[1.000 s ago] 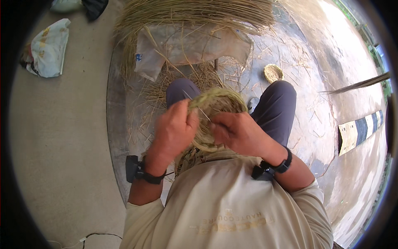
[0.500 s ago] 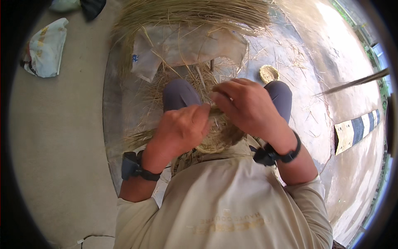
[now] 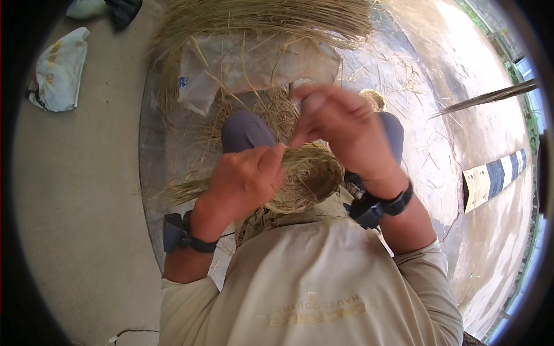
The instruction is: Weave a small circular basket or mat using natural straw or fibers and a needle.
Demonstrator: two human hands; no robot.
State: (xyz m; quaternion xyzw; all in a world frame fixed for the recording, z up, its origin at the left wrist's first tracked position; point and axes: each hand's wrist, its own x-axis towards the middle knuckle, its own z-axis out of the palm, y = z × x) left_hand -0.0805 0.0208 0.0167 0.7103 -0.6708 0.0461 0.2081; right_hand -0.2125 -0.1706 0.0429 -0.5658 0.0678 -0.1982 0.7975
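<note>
In my lap, between my raised knees, sits a small coiled straw basket, its hollow facing up. My left hand is closed on the left part of its rim and on a bundle of straw that sticks out to the left. Above the far rim is my right hand, fingers bent inward and blurred by motion. Whatever it pinches is too blurred to make out. Some greenish straw runs along the far rim between the hands.
A large straw bundle lies at the far side, beside a clear plastic sheet. Behind my right hand is a second small straw basket, partly hidden. A white bag is at far left, a striped board at right.
My right hand has risen away from the basket's rim, uncovering more of its inside and now partly hiding the second basket. My left hand keeps its hold.
</note>
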